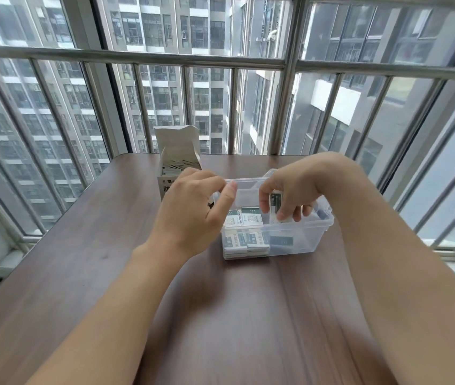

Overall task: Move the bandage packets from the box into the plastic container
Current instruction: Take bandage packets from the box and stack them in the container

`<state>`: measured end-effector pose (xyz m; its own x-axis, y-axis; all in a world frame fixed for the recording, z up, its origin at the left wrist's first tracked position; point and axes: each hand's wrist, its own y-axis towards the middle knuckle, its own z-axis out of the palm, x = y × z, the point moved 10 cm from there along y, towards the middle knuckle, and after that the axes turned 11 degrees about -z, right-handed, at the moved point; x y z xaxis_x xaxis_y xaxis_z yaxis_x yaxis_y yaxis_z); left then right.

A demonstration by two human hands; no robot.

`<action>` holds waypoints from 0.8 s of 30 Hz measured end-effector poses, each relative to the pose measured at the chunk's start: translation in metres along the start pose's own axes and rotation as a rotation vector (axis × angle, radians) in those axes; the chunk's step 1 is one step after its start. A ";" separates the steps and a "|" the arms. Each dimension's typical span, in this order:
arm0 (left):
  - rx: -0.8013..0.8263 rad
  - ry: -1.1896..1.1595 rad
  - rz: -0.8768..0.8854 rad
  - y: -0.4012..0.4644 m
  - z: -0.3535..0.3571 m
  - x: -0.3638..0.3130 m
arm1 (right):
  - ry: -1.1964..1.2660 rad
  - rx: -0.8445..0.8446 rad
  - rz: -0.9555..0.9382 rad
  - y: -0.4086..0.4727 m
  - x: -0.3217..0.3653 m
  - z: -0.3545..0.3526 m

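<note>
the right hand, centre right of the frame, pinches a few bandage packets upright over the plastic container; the left hand grips its left rim with curled fingers, steadying it. this looks like the placing step: next, lower the packets into the bare right half, beside the stacks on the left. the box stands open just behind, upper centre, near the table edge's far side.

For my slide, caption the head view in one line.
Right hand lowers packets into the container; left hand steadies its rim, box open behind.
</note>
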<state>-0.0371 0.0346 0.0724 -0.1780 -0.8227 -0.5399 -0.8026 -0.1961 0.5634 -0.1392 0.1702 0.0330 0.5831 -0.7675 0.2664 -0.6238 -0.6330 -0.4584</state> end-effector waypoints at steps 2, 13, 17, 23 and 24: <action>0.017 0.002 -0.011 0.000 0.002 0.001 | 0.002 0.008 0.017 0.005 0.001 0.006; 0.071 0.029 -0.036 -0.001 0.010 0.004 | -0.097 0.065 0.075 0.014 0.002 0.019; 0.075 0.032 -0.031 -0.001 0.011 0.004 | -0.232 0.060 0.112 0.014 -0.001 0.014; 0.082 0.033 -0.037 -0.002 0.012 0.005 | -0.292 0.009 0.171 0.018 -0.009 0.008; 0.084 0.035 -0.038 -0.002 0.012 0.005 | -0.285 0.003 0.174 0.018 -0.009 0.008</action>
<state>-0.0436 0.0372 0.0610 -0.1273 -0.8339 -0.5370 -0.8535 -0.1837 0.4876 -0.1515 0.1662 0.0154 0.5904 -0.8046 -0.0634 -0.7256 -0.4947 -0.4784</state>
